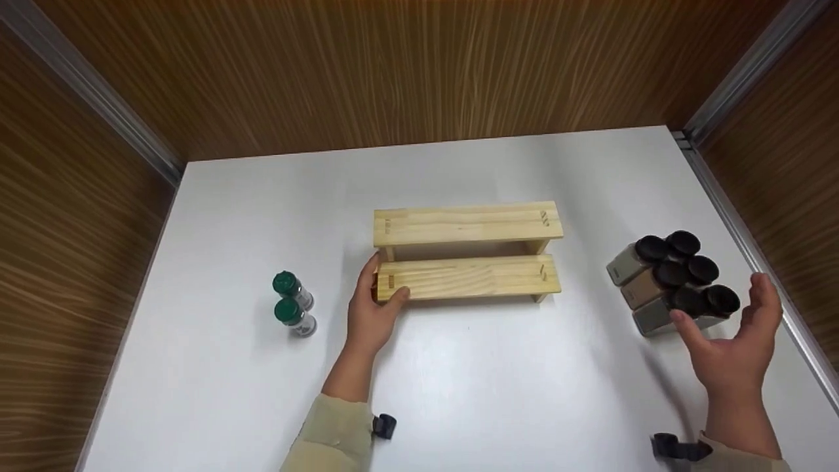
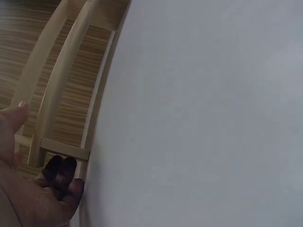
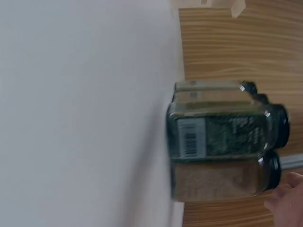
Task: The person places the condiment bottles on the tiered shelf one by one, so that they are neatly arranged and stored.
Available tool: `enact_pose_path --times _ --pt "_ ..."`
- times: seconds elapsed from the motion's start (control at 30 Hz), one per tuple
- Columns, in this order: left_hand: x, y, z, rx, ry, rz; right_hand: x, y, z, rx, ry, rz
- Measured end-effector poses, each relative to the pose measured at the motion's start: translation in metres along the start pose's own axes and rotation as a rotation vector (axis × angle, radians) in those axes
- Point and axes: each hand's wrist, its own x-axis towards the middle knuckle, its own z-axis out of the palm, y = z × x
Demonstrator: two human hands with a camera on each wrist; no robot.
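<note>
A two-tier rack of pale wood point(image 1: 468, 278) stands mid-table. My left hand point(image 1: 370, 321) grips the left end of its lower shelf, thumb over the front edge. In the left wrist view, curled fingers point(image 2: 64, 177) sit beside the rack's foot point(image 2: 64, 147). On the right, several square spice jars with black caps point(image 1: 672, 269) stand bunched together. Around their near right side my right hand point(image 1: 734, 354) hovers, thumb and fingers spread, holding nothing. The right wrist view shows a jar of dark green flakes point(image 3: 232, 135) with a barcode and a brownish jar point(image 3: 215, 182).
Two small clear shakers with green caps point(image 1: 286, 310) stand left of the rack. The white tabletop point(image 1: 498, 380) is bordered by wood-grain panels point(image 1: 419, 72) at the back and both sides. A metal rail point(image 1: 760, 262) runs along the right edge.
</note>
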Motion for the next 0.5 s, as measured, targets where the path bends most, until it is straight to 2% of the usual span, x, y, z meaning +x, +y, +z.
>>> enact_pose_path --times 0.13,0.3,0.37,0.5 --pt "0.003 -0.004 -0.002 -0.009 -0.007 -0.046 0.001 0.011 -0.002 0.155 0.035 0.085" --pt "0.005 -0.006 -0.004 0.000 -0.036 -0.058 0.002 0.019 -0.005 0.385 0.048 0.196" --pt "0.005 -0.007 -0.005 0.001 -0.043 -0.063 0.002 0.021 -0.007 0.419 0.027 0.255" --pt "0.005 -0.008 -0.006 -0.012 -0.048 -0.080 0.005 0.023 -0.010 0.421 -0.034 0.338"
